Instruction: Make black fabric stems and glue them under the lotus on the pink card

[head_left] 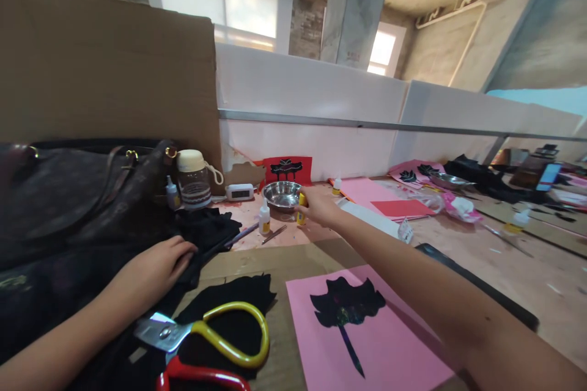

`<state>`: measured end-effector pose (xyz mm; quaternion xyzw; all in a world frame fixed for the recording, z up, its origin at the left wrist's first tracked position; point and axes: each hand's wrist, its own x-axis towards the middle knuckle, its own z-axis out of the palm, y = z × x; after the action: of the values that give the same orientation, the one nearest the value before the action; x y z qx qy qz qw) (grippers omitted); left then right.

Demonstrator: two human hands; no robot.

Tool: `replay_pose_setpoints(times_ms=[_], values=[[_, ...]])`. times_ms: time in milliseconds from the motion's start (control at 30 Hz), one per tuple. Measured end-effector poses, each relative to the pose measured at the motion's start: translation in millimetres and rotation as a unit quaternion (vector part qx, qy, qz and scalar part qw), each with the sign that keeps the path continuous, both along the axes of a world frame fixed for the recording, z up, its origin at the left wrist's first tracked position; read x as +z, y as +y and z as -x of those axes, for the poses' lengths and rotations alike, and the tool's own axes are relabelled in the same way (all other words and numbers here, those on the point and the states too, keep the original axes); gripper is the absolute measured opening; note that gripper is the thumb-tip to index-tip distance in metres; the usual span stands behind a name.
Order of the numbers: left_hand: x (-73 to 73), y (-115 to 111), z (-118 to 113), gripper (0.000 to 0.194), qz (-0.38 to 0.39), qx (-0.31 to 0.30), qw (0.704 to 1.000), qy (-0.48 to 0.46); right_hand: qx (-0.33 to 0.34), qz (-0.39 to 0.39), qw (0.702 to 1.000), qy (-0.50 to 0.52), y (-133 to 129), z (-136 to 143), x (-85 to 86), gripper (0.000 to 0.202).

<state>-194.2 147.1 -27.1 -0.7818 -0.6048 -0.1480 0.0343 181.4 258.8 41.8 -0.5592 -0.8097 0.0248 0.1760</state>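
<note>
My right hand (318,208) reaches to the back of the table, its fingers closed round a small yellow bottle (301,210) beside a shiny metal bowl (281,194). My left hand (166,258) lies on black cloth (208,227) at the left; its fingertips are bent and partly hidden, and no object shows in it. In front, a black flower-like cutout with a stem (346,302) rests on a pink sheet (316,354). Scissors (233,342) with one yellow and one red handle lie on black material (250,293). A white glue bottle (265,218) stands left of the yellow one.
A dark bag (82,195) and a lidded cup (193,180) fill the left side. Behind the bowl leans a red card (300,170). Pink and red sheets (403,208) lie to the right, near a dark flat object (481,287) beyond my right forearm.
</note>
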Motion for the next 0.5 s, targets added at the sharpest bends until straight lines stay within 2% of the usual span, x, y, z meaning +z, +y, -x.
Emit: replay_pose_setpoints(times_ms=[167, 300, 400, 500], values=[[0.4, -0.7, 1.2, 0.049, 0.003, -0.003, 1.000, -0.001, -0.012, -0.017, 1.000, 0.019, -1.1, -13.0, 12.8, 0.036], [3.1, 1.4, 1.9, 0.054, 0.012, -0.001, 1.000, -0.007, -0.056, -0.026, 0.998, 0.033, 5.5, -52.8, 27.7, 0.032], [-5.8, 8.1, 9.4, 0.058, 0.009, 0.007, 1.000, -0.012, -0.077, 0.010, 0.997, 0.018, 12.0, -86.2, 23.3, 0.029], [-23.1, 18.1, 23.1, 0.058, -0.017, 0.033, 0.999, -0.009, -0.072, 0.063, 0.995, -0.004, 16.9, -107.6, 7.5, 0.030]])
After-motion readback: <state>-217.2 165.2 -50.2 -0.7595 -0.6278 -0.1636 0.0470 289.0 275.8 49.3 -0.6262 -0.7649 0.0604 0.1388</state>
